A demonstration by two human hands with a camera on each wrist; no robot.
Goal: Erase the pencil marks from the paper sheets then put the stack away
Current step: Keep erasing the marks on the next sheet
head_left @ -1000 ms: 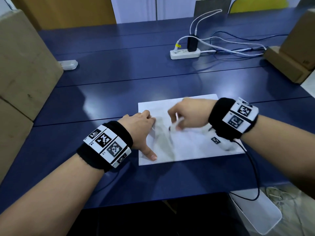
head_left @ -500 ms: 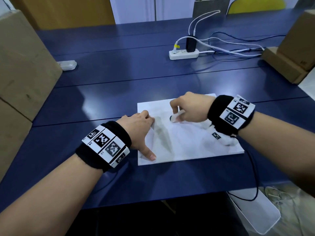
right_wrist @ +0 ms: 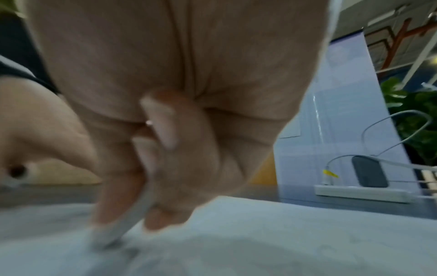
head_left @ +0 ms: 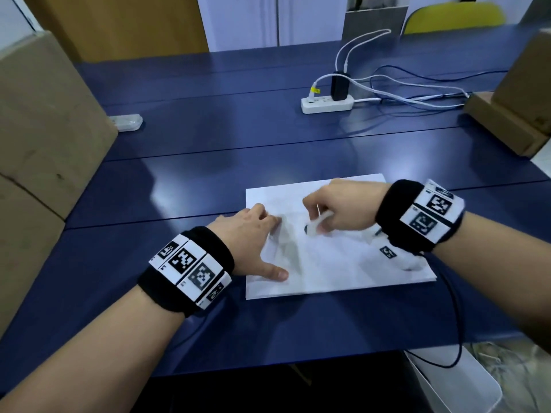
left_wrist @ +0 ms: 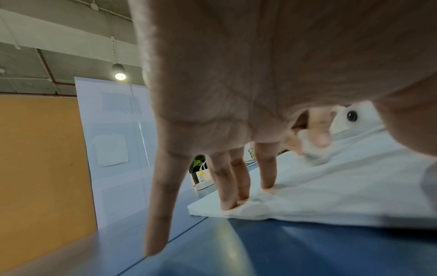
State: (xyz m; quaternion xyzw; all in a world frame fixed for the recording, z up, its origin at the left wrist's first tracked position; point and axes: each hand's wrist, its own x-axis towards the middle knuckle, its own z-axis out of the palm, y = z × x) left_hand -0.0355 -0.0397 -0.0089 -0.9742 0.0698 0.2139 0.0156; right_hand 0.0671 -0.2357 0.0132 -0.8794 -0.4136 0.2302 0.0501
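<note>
A stack of white paper sheets point(head_left: 343, 269) lies on the blue table point(head_left: 208, 180) in front of me. My left hand point(head_left: 253, 236) presses on the stack's left part with straight, spread fingers point(left_wrist: 236, 184), its thumb lying on the paper near the front edge. My right hand point(head_left: 337, 210) pinches a white eraser point(head_left: 316, 223) and holds its dark tip against the paper near the middle. In the right wrist view the eraser point(right_wrist: 123, 224) shows blurred between thumb and fingers, touching the sheet point(right_wrist: 283, 242). I cannot make out any pencil marks.
Large cardboard boxes point(head_left: 38, 150) stand along the left edge, and another box point(head_left: 518, 93) at the far right. A white power strip point(head_left: 326, 103) with a black charger and trailing cables lies behind the paper. A small white object point(head_left: 126, 122) rests far left. A white bin point(head_left: 456, 383) stands below the table's front right.
My right hand has moved back and forth over the paper with the eraser, first away from me, now nearer and blurred. My left hand has kept its place on the stack.
</note>
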